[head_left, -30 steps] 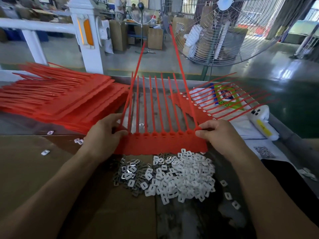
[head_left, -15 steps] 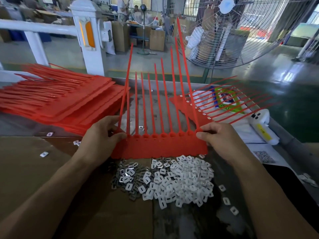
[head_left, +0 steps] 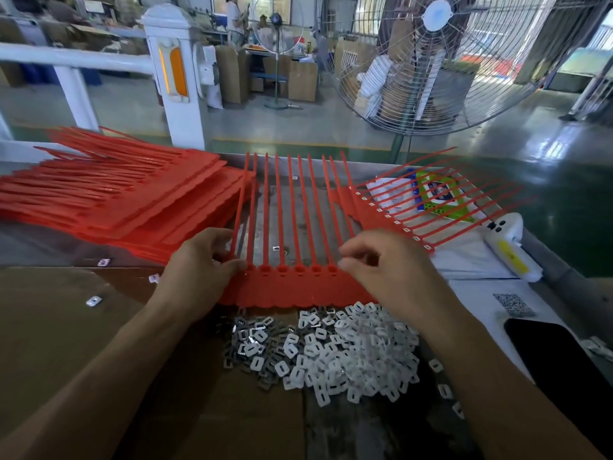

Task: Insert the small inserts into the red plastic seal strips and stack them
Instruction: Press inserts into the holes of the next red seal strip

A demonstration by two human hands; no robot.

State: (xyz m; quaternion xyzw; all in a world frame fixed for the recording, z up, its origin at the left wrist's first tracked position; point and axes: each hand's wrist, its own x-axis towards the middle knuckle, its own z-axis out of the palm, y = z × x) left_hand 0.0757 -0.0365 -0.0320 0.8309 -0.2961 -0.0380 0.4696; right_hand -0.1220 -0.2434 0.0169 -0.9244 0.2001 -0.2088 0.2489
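Note:
A red seal strip sheet (head_left: 298,287) lies flat on the table in front of me, its several thin tails pointing away. My left hand (head_left: 199,270) grips its left end, thumb on the row of heads. My right hand (head_left: 391,270) is blurred over the right end with curled fingers; whether it holds the sheet is unclear. Just below lies a pile of small white inserts (head_left: 348,353), with greyer metal ones (head_left: 252,340) at its left. A tall stack of red sheets (head_left: 116,200) sits at the left. Another red sheet (head_left: 414,210), small inserts in its heads, lies at the right.
Brown cardboard (head_left: 66,327) covers the near left of the table, with a few stray inserts on it. A black phone (head_left: 557,353) and a white device (head_left: 507,247) lie at the right. A large floor fan (head_left: 431,61) and a white post (head_left: 175,78) stand beyond the table.
The sheet, held tilted up with tails in the air, now lies flat on the table. My right hand has moved left from the sheet's right corner.

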